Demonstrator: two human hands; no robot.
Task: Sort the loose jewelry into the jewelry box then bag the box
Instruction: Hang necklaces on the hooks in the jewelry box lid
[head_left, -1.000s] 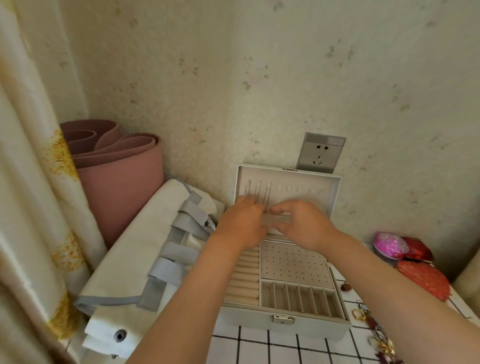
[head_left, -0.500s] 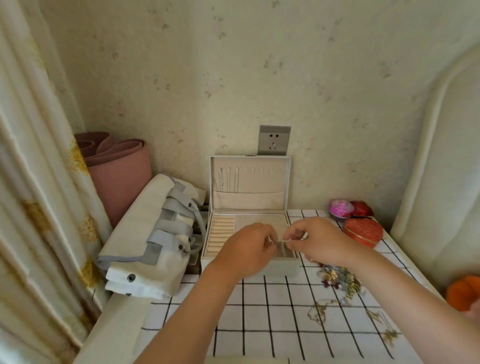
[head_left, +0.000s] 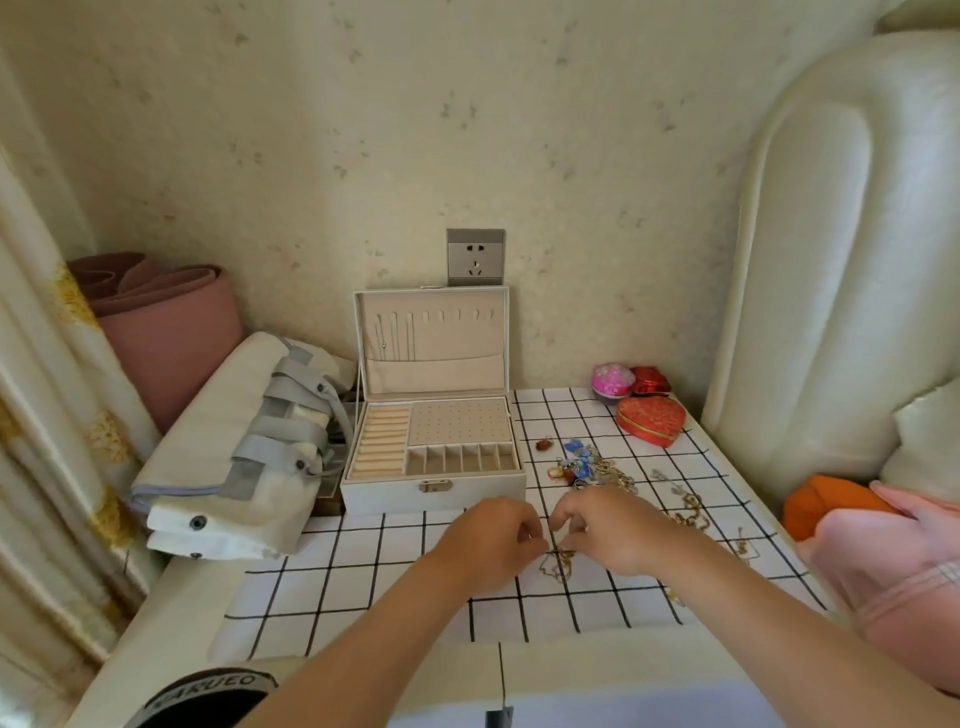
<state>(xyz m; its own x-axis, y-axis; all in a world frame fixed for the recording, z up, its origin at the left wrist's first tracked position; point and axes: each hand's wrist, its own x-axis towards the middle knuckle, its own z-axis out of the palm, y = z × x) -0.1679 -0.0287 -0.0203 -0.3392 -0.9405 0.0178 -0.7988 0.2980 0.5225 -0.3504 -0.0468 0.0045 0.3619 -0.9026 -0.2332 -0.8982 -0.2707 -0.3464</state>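
Pinching a thin gold chain between them, the left hand and right hand meet on the checked cloth; the open jewelry box lies toward eleven o'clock, nearer the left hand.

White jewelry box; black-gridded white cloth; red heart box.
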